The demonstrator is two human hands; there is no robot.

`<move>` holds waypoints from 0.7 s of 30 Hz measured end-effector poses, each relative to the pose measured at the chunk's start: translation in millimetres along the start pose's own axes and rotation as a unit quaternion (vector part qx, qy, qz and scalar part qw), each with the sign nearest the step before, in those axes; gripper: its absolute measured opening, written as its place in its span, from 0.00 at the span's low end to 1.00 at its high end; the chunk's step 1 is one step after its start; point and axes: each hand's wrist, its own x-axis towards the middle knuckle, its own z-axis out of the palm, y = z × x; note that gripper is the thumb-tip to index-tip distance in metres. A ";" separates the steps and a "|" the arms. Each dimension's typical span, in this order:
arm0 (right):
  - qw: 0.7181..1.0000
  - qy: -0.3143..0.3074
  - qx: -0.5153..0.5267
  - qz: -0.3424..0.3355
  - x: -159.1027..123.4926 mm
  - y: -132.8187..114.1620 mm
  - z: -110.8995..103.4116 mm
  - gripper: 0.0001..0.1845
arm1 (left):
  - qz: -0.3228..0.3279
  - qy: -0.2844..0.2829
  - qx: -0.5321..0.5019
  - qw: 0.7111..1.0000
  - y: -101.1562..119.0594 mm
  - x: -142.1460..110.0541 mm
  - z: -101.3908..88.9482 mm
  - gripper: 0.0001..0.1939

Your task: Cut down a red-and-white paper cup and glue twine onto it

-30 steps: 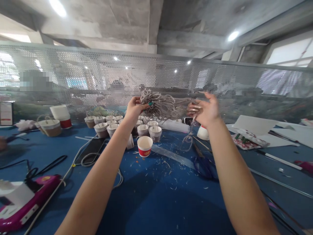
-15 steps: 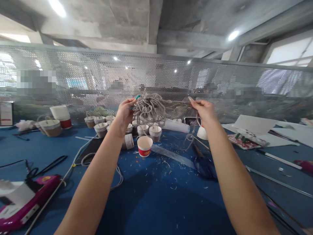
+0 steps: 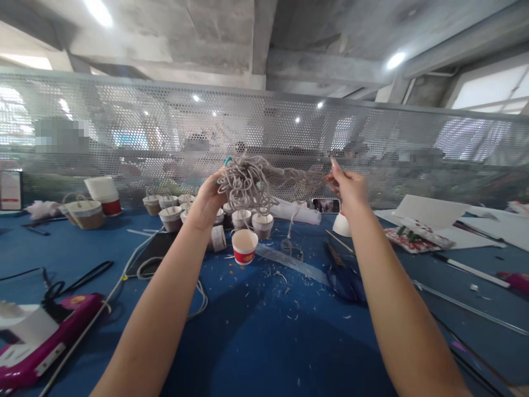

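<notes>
My left hand (image 3: 210, 199) is closed around a tangled bundle of grey cord (image 3: 248, 184), holding it up over the table. A small teal piece (image 3: 227, 160) shows at the bundle's upper left; what it belongs to is unclear. Loose strands stretch from the bundle toward my right hand (image 3: 349, 187), whose thumb is raised apart from its bent fingers. The strands' far end is blurred close to those fingers. One thin tail hangs down to the table. Below the bundle stands a red-and-white paper cup (image 3: 244, 248). Several small cord-wrapped cups (image 3: 262, 225) stand behind it, partly hidden.
Dark-handled scissors (image 3: 345, 281) lie by my right forearm, near an upturned white cup (image 3: 341, 226) and a phone (image 3: 326, 205). A magenta glue gun or power strip-like device (image 3: 53, 344) is at left. Papers (image 3: 430, 212) lie right. A perforated metal screen (image 3: 289, 127) stands behind.
My right hand has loosened, its thumb lifting away from the fingers and the hand shifting slightly right. The strands have slackened, and the hanging tail has swung left. My left hand still holds the bundle.
</notes>
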 end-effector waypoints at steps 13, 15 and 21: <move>0.966 -0.228 0.123 0.008 -9.9 -29.0 -24.9 0.17 | -0.117 -0.015 -0.094 0.989 -4.3 2.5 -6.9 0.05; 0.957 -0.253 0.139 0.013 -11.5 -30.3 -26.0 0.14 | -0.102 -0.013 -0.061 0.993 -1.7 2.8 -7.2 0.06; 0.962 -0.259 0.086 -0.028 -23.1 -38.7 -9.2 0.15 | -0.091 -0.105 -0.008 0.990 -11.4 -17.6 29.1 0.09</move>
